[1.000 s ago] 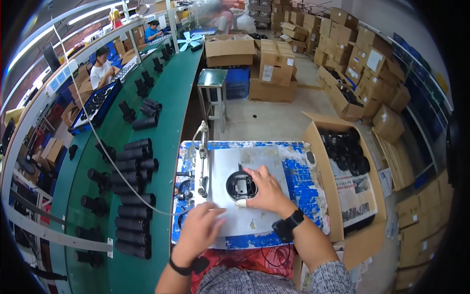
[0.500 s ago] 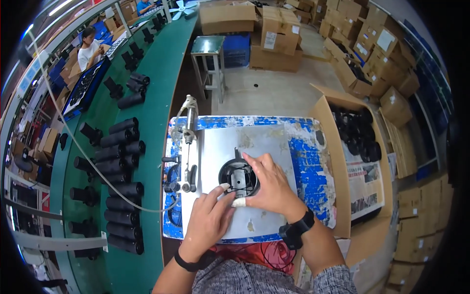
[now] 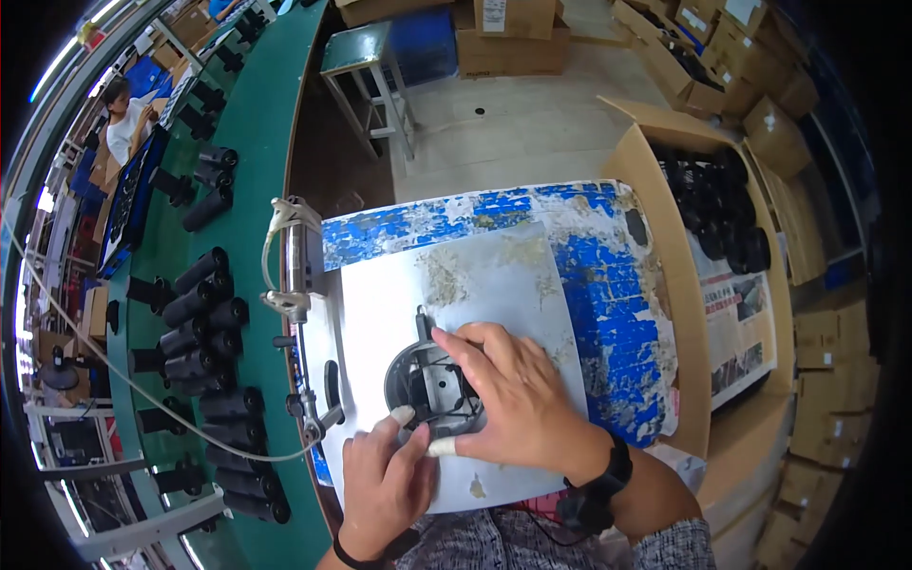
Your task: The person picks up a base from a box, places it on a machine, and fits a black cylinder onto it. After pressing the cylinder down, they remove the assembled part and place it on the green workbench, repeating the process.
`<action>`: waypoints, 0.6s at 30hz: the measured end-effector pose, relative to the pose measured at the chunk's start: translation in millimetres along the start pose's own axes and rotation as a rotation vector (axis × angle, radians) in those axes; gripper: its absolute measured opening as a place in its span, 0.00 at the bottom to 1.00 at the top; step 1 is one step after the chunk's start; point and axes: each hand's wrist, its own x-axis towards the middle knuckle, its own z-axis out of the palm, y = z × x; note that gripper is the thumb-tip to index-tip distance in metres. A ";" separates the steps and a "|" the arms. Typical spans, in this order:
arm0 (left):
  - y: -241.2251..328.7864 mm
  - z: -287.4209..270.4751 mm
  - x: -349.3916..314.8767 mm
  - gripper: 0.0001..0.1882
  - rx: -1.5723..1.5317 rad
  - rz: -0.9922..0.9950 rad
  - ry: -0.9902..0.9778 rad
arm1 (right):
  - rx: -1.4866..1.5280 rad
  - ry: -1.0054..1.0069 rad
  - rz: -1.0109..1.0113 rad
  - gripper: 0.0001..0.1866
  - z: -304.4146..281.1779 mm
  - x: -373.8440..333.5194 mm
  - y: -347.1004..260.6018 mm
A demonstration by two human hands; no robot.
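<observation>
A round black plastic housing point(image 3: 392, 378), shaped like a ring with a short tab at its far side, lies on a bare metal plate point(image 3: 484, 294). Thin black wires and a pale inner piece point(image 3: 443, 384) show inside it. My right hand point(image 3: 522, 404) curls round its right side, index finger near the tab and thumb at the near edge. At the near-left rim, the thumb and index finger of my left hand point(image 3: 380, 484) pinch together on the housing; the exact contact is partly hidden. White covers wrap my left index fingertip and right thumb.
A metal cylinder fixture point(image 3: 302, 256) with a hose stands left of the plate. Beyond it, a green bench point(image 3: 256, 123) carries several black tubes point(image 3: 233, 432). An open carton point(image 3: 665, 313) of black parts stands right. A stool point(image 3: 356, 49) and a seated person point(image 3: 123, 123) are farther off.
The view has shifted and turned, so the plate and fixture appear farther left and lower. Both hands stay on the housing, with only slight changes in the fingers.
</observation>
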 end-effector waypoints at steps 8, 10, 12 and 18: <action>4.0 -0.8 2.8 0.30 -0.081 -0.069 -0.013 | -0.006 -0.092 0.059 0.56 -4.7 4.6 -2.5; 0.0 -2.5 3.0 0.30 -0.098 -0.090 -0.021 | -0.019 -0.111 0.064 0.56 -4.7 7.1 -2.0; -3.2 -5.8 2.7 0.30 -0.088 -0.068 -0.076 | -0.027 -0.090 0.041 0.55 -4.6 9.2 -2.3; -9.4 -6.9 0.6 0.30 -0.135 -0.082 -0.135 | -0.075 -0.095 0.040 0.56 -0.5 11.7 -4.5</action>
